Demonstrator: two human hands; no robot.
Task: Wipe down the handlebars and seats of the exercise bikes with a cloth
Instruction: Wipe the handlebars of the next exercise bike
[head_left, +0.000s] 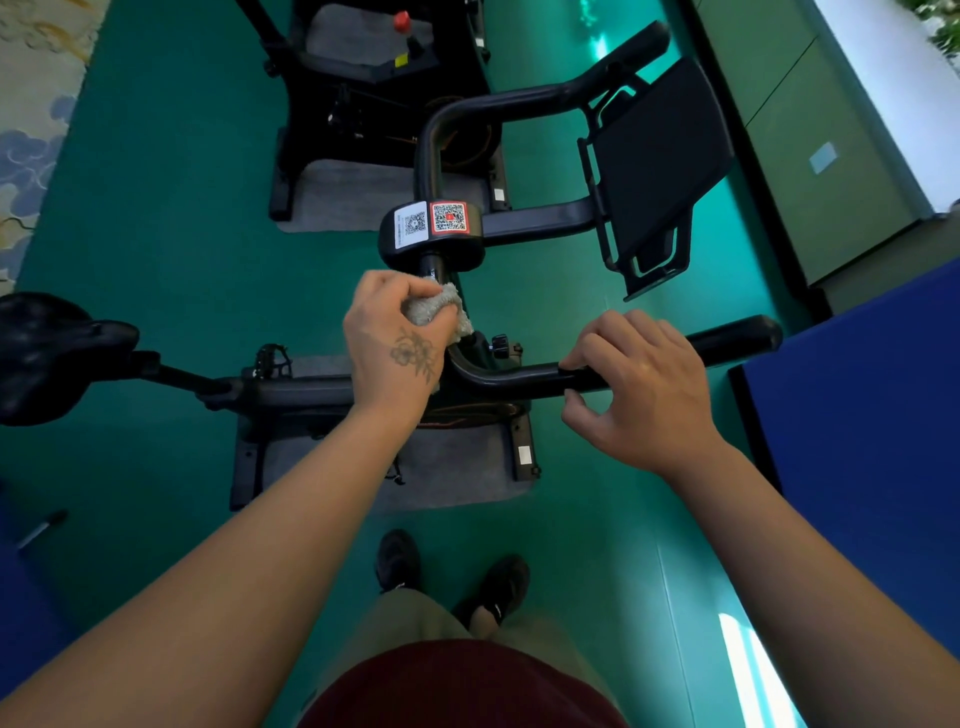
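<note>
- Left hand (397, 338) grips a grey cloth (435, 310) against the handlebar (524, 378) bend.
- Right hand (641, 384), fingers curled, holds the near bar.
- QR stickers (434, 221) (text unreadable) sit beyond the cloth.

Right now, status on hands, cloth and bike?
Left hand grips grey cloth on handlebar bend. Right hand holds near bar. Saddle untouched. Nothing blocking.

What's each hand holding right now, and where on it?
The left hand grips the bunched grey cloth against the handlebar near its centre post. The right hand holds the near bar, partway along the straight section.
</note>
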